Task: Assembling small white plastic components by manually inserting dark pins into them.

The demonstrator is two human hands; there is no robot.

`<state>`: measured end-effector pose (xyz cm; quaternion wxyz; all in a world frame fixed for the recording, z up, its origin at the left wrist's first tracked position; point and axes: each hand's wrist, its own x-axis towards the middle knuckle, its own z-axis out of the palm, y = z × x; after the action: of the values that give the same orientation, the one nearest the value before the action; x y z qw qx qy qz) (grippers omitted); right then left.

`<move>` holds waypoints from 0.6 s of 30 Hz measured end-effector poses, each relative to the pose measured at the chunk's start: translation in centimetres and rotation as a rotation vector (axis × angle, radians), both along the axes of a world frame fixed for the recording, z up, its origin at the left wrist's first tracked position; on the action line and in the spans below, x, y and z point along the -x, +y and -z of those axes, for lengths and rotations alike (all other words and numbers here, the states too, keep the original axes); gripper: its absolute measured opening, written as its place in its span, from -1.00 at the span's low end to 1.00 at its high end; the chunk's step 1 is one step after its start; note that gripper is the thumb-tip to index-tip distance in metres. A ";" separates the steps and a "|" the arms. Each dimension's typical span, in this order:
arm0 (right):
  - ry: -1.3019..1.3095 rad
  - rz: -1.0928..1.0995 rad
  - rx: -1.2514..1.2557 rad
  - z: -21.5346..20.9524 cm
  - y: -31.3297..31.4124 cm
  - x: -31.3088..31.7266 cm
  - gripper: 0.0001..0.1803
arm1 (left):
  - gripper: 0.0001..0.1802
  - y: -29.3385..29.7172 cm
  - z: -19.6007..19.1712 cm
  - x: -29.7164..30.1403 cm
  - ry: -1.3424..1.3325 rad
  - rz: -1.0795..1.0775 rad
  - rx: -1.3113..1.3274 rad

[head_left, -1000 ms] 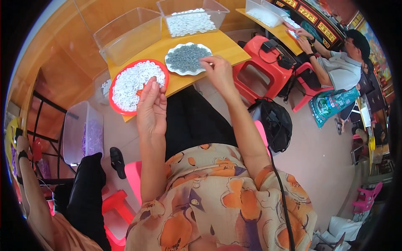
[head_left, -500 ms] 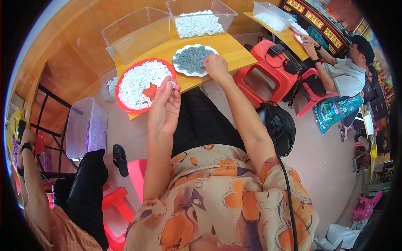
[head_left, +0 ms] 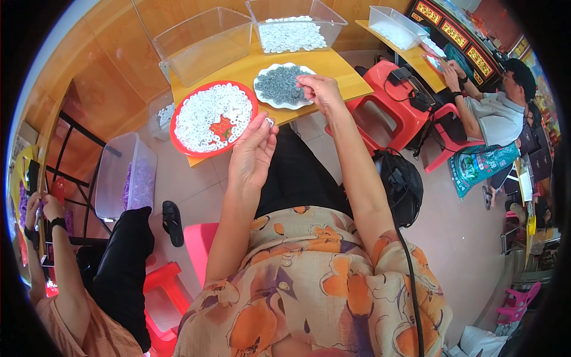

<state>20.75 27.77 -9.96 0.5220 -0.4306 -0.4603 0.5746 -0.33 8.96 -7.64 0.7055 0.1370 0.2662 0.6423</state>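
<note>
Much here is too small to read clearly: the piece pinched at the tips of the left hand [head_left: 253, 156] is a tiny pale ring [head_left: 269, 122], its detail lost, and whatever the right hand [head_left: 320, 92] pinches between thumb and forefinger is hidden by the fingers themselves, so I cannot tell whether that narrow grip holds anything. The left grip is closed on the ring, held up just off the near edge of the red plate [head_left: 178, 140], which is heaped with small white rings of the same kind. The right hand hovers at the right rim of the white plate [head_left: 262, 98], filled with small grey pieces that blur into a mass. Both plates sit on the yellow wooden counter [head_left: 333, 65], with two clear plastic bins [head_left: 202, 44] behind them, one holding more white pieces. Black trousers cover the lap below. A second person's arm at lower left is cut by the frame edge; another person sits at a far counter to the right.
</note>
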 end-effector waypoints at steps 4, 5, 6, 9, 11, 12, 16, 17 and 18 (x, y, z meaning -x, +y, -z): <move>0.139 -0.080 0.000 -0.2 -0.8 1.1 -0.75 | -0.56 0.2 0.5 0.0 0.026 -0.019 -0.004; 0.139 -0.083 0.001 -0.3 -0.8 1.4 -0.75 | -0.55 0.2 0.7 0.1 0.023 -0.020 -0.006; 0.028 -0.042 -0.019 -0.1 -0.3 1.4 -0.76 | -0.55 0.2 0.8 0.0 0.021 -0.015 -0.008; -0.174 0.037 -0.069 0.8 0.9 1.3 -0.77 | -0.55 0.3 1.0 0.0 0.029 -0.009 -0.008; -0.267 0.076 -0.098 1.5 1.6 0.8 -0.77 | -0.55 0.5 1.0 -0.1 0.029 -0.007 -0.008; -0.233 0.042 -0.068 1.5 1.7 0.7 -0.76 | -0.55 0.5 1.1 0.1 0.029 -0.014 -0.007; -0.058 -0.075 0.006 0.7 -0.1 1.2 -0.75 | -0.63 0.9 1.9 0.4 0.047 -0.018 -0.013; -0.059 -0.082 0.010 0.1 -1.0 1.5 -0.75 | -0.67 1.0 2.0 0.5 0.078 -0.034 -0.006; -0.004 -0.113 0.011 -0.8 -2.3 1.8 -0.74 | -0.70 1.1 2.1 0.4 0.111 -0.046 -0.001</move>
<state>18.94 25.50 -9.14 0.4853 -0.4081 -0.4817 0.6049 -0.69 10.07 -9.73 0.6747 0.1665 0.3075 0.6500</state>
